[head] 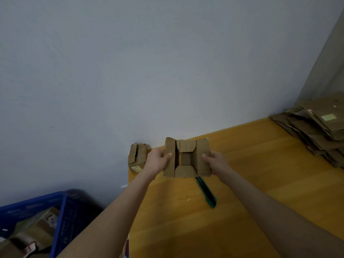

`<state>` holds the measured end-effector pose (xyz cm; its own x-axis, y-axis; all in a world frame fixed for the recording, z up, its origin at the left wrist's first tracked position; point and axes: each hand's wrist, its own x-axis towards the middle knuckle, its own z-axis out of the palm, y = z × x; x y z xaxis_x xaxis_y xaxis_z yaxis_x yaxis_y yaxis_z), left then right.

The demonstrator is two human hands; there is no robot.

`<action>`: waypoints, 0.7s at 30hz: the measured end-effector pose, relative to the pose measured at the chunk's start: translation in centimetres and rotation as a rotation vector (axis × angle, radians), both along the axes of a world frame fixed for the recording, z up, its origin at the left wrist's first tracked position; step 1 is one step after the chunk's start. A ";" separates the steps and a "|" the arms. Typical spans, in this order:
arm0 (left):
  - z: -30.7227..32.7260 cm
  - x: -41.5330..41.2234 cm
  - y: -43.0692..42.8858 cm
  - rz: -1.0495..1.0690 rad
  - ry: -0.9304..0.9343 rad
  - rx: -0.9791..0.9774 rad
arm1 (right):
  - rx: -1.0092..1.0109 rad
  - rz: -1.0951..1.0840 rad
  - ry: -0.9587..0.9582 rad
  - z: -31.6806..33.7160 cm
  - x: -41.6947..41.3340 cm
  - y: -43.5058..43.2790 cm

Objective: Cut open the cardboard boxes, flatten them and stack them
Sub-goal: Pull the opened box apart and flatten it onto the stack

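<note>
Lower left of frame: blue crate [62, 216] beside the desk, cardboard boxes [35, 231] piled inside, blurred.

Left of centre: small cardboard box [137, 158] standing at the desk's left edge, against the wall [130, 62], top flaps partly open.

Centre: opened box [187, 158] held up over the desk [260, 183], flaps spread, inside facing the camera. Left hand [158, 159] grips its left edge, thumb on the front face, fingers behind. Right hand [214, 161] grips the right edge the same way. Both arms bare, reaching in from the bottom of frame.

Just below the held box: green utility knife [206, 192] lying flat on the desk, not touched by either hand, upper end hidden behind the box's lower edge.

Upper right of the desk: stack of flattened cardboard [320, 131] in the corner, one sheet with a pale label facing up.
</note>
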<state>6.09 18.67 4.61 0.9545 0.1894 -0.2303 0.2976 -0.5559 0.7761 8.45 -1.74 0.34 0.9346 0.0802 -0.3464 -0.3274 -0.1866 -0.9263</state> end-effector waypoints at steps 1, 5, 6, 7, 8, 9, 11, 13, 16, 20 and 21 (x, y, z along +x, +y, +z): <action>0.1 0.0 0.0 -0.019 -0.002 0.002 | -0.095 -0.031 -0.049 -0.1 0.0 0.1; 0.7 0.5 -0.9 -0.166 -0.031 0.242 | -0.825 0.045 -0.339 0.3 0.2 1.0; 0.9 0.6 -1.2 -0.216 -0.042 0.316 | -0.981 0.109 -0.413 0.4 0.3 1.1; 1.1 0.7 -1.5 -0.264 -0.058 0.380 | -1.088 0.173 -0.467 0.5 0.5 1.1; 1.3 0.8 -1.7 -0.303 -0.074 0.428 | -1.158 0.222 -0.496 0.6 0.7 1.1; 1.5 0.9 -1.8 -0.334 -0.088 0.460 | -1.206 0.251 -0.515 0.8 0.7 1.1; 1.7 1.2 -1.9 -0.380 -0.115 0.503 | -1.245 0.241 -0.566 1.1 0.7 1.0; 1.8 1.5 -1.7 -0.399 -0.141 0.524 | -1.253 0.231 -0.634 1.2 0.5 0.9; 2.0 1.6 -0.9 -0.415 -0.170 0.582 | -1.123 0.278 -0.667 1.6 0.1 0.6; 1.2 1.4 -0.2 -0.249 -0.257 0.572 | -0.787 0.204 -0.552 1.8 -0.4 1.4; 0.9 1.3 -0.3 -0.151 -0.280 0.535 | -0.792 0.175 -0.574 1.8 -0.6 1.8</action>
